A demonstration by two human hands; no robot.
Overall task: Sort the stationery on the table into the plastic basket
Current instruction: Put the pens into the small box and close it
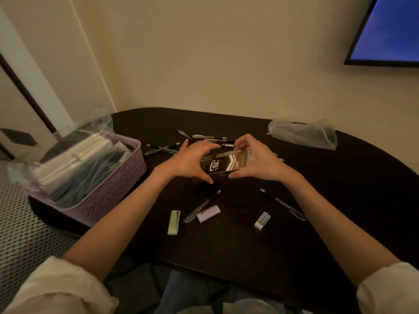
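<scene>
A shiny gold pen box (223,163) marked 0.5 mm is held just above the dark table (340,200) at its middle. My left hand (188,162) grips its left end and my right hand (256,158) grips its right end. Several black pens (204,137) lie behind the hands. One pen (203,206) lies in front of them and another (283,203) to the right. A green eraser (174,222), a pink eraser (208,213) and a white eraser (262,220) lie near the front. The pink plastic basket (113,196) stands at the left edge, filled with plastic-wrapped packs.
A crumpled clear plastic bag (303,132) lies at the table's back right. A wall screen (390,30) glows blue at the upper right. A patterned bed cover (22,234) lies left of the table. The table's front edge is close to my lap.
</scene>
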